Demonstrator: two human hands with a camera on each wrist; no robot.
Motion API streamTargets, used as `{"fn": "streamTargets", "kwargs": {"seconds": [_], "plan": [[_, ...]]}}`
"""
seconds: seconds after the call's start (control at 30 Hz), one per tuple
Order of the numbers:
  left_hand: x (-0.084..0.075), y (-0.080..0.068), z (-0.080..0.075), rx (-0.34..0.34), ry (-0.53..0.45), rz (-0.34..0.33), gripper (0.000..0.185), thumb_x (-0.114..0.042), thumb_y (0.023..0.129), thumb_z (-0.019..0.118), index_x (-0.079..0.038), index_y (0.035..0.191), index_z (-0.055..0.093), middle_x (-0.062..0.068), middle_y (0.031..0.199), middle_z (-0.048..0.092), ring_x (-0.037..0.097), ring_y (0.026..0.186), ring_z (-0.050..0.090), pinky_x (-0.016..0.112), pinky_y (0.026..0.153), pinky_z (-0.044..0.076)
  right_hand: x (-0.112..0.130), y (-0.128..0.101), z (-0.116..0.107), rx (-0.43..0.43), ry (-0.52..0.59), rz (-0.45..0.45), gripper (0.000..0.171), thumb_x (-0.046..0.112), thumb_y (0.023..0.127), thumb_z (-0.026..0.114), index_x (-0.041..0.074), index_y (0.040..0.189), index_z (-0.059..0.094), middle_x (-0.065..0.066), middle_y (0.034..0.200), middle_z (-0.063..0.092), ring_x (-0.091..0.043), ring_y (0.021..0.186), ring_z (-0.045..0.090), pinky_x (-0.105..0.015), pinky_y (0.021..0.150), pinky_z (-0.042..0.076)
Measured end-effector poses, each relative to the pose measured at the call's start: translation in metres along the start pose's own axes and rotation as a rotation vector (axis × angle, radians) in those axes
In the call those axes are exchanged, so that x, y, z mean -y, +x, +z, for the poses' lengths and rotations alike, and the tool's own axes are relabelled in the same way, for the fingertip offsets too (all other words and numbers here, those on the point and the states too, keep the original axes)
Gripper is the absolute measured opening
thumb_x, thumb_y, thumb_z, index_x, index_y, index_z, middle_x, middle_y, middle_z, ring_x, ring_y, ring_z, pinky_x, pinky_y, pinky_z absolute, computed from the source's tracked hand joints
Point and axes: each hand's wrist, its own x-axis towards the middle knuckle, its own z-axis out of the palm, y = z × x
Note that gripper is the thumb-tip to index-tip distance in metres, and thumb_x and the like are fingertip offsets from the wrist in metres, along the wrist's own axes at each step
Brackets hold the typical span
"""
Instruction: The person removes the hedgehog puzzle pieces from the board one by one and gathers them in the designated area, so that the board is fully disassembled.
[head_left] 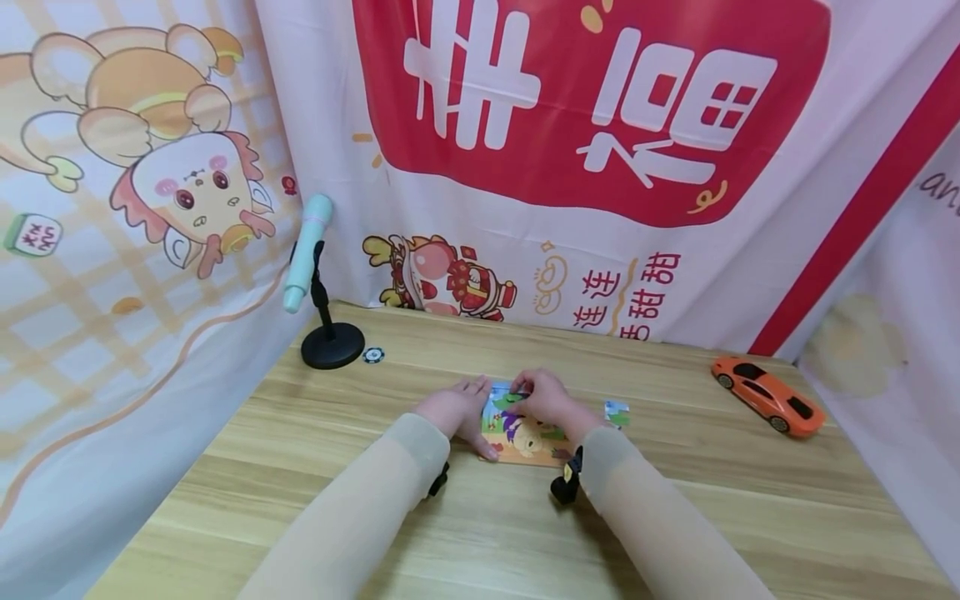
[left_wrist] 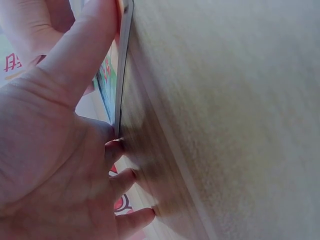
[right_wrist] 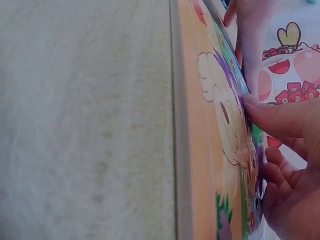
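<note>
- Head view: left hand (head_left: 459, 410) lies spread on the puzzle board (head_left: 525, 440); right hand (head_left: 546, 397) pinches a piece mid-bench.
- Right wrist view alone shows the board's raised orange rim (right_wrist: 192, 150).

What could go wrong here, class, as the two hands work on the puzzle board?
1. The loose puzzle piece lies apart near the right sleeve; a sweep could knock it away.
2. The left hand only steadies the puzzle board at its edge; pressing by the right hand might slide it.

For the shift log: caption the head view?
Both hands, left hand and right hand, press on a picture puzzle on a wooden table.
</note>
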Motion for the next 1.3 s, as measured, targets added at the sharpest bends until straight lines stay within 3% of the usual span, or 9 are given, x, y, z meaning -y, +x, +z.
{"fn": "streamTargets", "kwargs": {"seconds": [0.17, 0.4, 0.7, 0.97, 1.1, 1.3], "plan": [[0.003, 0.006, 0.004, 0.003, 0.009, -0.015, 0.147, -0.086, 0.047, 0.072, -0.017, 0.16, 0.007, 0.001, 0.165, 0.004, 0.026, 0.15, 0.006, 0.043, 0.118, 0.017, 0.0, 0.001, 0.001, -0.026, -0.002, -0.01, 0.024, 0.015, 0.08, 0.085, 0.014, 0.096, 0.067, -0.008, 0.104, 0.05, -0.026, 0.097, 0.048, -0.041, 0.086, 0.044], [0.004, 0.009, 0.008, -0.006, 0.014, -0.033, 0.146, -0.083, 0.049, 0.074, -0.018, 0.16, 0.006, 0.0, 0.165, 0.004, 0.025, 0.15, 0.006, 0.04, 0.118, 0.018, -0.009, 0.005, 0.0, 0.006, 0.018, -0.004, 0.038, 0.017, 0.082, 0.084, 0.011, 0.113, 0.062, -0.005, 0.107, 0.058, -0.024, 0.098, 0.054, -0.042, 0.091, 0.047], [0.0, 0.006, 0.006, -0.008, 0.002, -0.047, 0.142, -0.082, 0.051, 0.076, -0.02, 0.16, 0.009, -0.004, 0.165, 0.003, 0.023, 0.15, 0.006, 0.042, 0.118, 0.018, -0.015, 0.001, -0.012, 0.011, 0.035, 0.001, 0.034, 0.012, 0.081, 0.083, 0.011, 0.107, 0.061, -0.005, 0.106, 0.059, -0.024, 0.097, 0.054, -0.042, 0.09, 0.047], [0.0, 0.006, 0.006, -0.017, -0.002, -0.041, 0.144, -0.081, 0.049, 0.077, -0.02, 0.16, 0.006, -0.003, 0.165, 0.002, 0.024, 0.15, 0.005, 0.041, 0.118, 0.017, -0.022, -0.001, -0.02, -0.051, 0.158, 0.023, 0.015, 0.003, 0.087, 0.074, 0.007, 0.099, 0.065, -0.007, 0.092, 0.059, -0.024, 0.086, 0.054, -0.04, 0.079, 0.045], [-0.001, 0.003, 0.005, -0.022, -0.002, -0.033, 0.145, -0.081, 0.049, 0.076, -0.019, 0.16, 0.008, -0.003, 0.165, 0.003, 0.024, 0.15, 0.005, 0.042, 0.118, 0.016, -0.026, -0.003, -0.023, -0.072, 0.232, 0.036, 0.004, 0.006, 0.093, 0.067, 0.006, 0.097, 0.068, -0.008, 0.091, 0.061, -0.023, 0.086, 0.056, -0.038, 0.079, 0.044], [-0.002, -0.002, 0.002, -0.014, -0.019, -0.035, 0.146, -0.08, 0.048, 0.077, -0.017, 0.16, 0.008, -0.001, 0.165, 0.003, 0.025, 0.15, 0.004, 0.044, 0.118, 0.015, -0.035, -0.008, -0.046, -0.075, 0.354, 0.068, 0.013, 0.015, 0.098, 0.063, 0.006, 0.106, 0.068, -0.01, 0.1, 0.065, -0.024, 0.091, 0.06, -0.04, 0.085, 0.049]]}}
